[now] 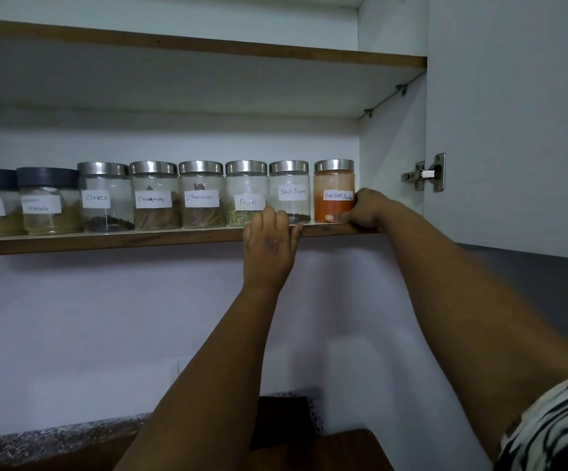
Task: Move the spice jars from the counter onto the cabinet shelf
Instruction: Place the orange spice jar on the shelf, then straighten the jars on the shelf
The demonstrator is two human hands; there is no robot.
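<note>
STEP: seating red chilli powder jar (334, 192) at right end of cabinet shelf (105, 240) | GRIP: right hand (365, 207) wrapped round jar base; left hand (269, 246) holding nothing, fingers over shelf edge | HOW: push fully back, align beside black pepper jar (289, 192), release slowly | UNCLEAR: right fingers behind jar hidden; leftmost labels cut off; counter mostly out of view

Bare forearms; short right sleeve (554, 426), cream with black zebra-like stripes.
</note>
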